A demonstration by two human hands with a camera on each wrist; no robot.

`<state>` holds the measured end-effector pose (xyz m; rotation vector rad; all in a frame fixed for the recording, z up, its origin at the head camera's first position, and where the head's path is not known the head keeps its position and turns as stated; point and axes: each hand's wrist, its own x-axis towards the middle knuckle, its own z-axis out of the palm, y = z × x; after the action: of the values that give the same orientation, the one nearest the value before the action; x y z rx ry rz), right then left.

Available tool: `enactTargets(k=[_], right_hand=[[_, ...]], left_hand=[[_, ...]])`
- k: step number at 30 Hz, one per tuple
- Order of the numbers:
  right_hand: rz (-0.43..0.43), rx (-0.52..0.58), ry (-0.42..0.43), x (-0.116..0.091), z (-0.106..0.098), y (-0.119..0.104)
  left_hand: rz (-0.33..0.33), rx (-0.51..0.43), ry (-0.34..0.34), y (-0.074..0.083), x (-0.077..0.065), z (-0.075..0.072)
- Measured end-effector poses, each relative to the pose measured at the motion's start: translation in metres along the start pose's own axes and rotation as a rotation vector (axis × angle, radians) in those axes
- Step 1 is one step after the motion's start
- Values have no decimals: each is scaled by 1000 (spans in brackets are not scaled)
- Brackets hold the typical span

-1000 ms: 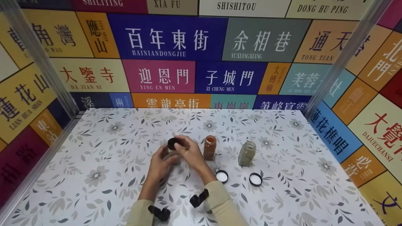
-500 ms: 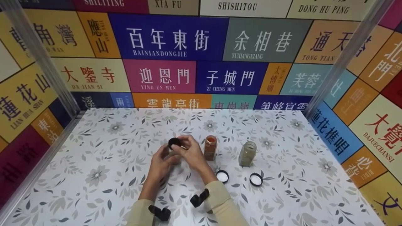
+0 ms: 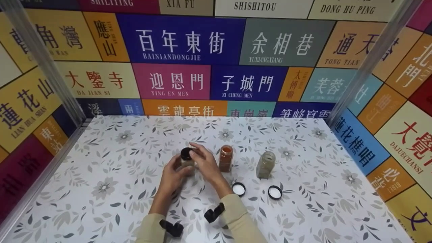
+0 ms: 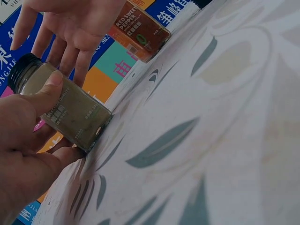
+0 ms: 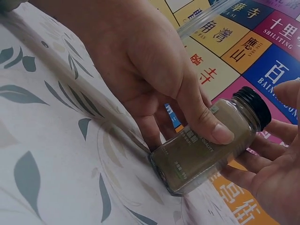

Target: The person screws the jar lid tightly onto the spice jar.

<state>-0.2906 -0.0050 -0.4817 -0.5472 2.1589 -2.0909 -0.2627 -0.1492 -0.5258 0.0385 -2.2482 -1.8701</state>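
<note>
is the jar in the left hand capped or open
Capped: both wrist views show the black lid on the glass spice jar; how tightly, I cannot tell.

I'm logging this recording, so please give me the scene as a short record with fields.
Left hand: grips a capped jar with greenish-brown contents
Right hand: fingers extended beside the black cap; contact unclear
Uncapped jars: red-orange jar and grey-green jar, both upright
Loose lids: left lid and right lid, white insides up
Surface: white tabletop with leaf and flower print
</note>
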Motion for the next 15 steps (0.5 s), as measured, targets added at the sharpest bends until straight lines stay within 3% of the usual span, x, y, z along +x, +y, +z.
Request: enactTargets(k=[15], right_hand=[[-51, 77, -70, 1, -3, 8]], left_hand=[[-30, 18, -3, 1, 0, -1]])
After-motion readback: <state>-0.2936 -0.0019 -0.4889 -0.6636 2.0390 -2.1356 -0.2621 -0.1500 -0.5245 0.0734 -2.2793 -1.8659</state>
